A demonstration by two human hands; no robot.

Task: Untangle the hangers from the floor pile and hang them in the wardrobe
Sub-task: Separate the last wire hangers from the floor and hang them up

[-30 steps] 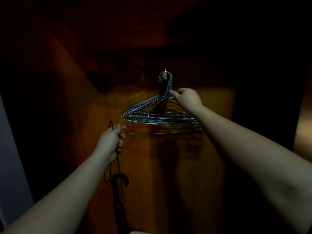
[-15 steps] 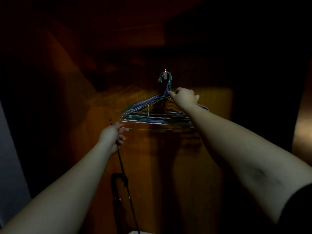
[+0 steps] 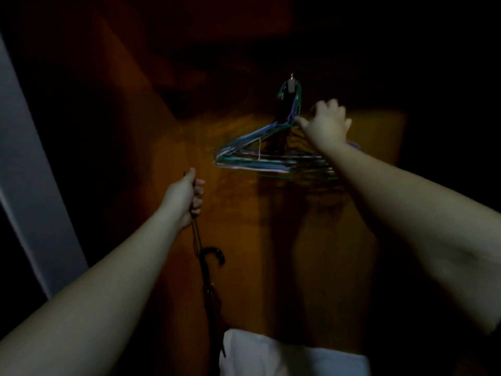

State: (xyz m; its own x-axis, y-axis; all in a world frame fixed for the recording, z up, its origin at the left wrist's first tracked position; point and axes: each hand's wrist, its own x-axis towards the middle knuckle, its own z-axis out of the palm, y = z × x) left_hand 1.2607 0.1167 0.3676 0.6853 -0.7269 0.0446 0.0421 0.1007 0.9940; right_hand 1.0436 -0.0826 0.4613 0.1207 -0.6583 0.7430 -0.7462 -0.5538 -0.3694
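The bundle of wire hangers (image 3: 267, 151) hangs from a wall hook (image 3: 291, 84) at 1 o'clock inside the wardrobe (image 3: 271, 240). The right hand (image 3: 326, 126) touches the hanger necks, thumb at the wire, fingers loosely spread; a firm pinch cannot be confirmed. The left hand (image 3: 187, 198), at 10 o'clock from centre, grips a dark cord (image 3: 195, 240). Hazard: a sideways pull may lift several hooks off together; the cord may snag the umbrella (image 3: 210, 280) below.

Both forearms are bare from wrist to elbow, with no sleeves, watch, bracelet or rings showing in the dim light. The left hand (image 3: 184, 198) and right hand (image 3: 326, 124) are ungloved. Nails look short and plain, though the dark blurs detail.
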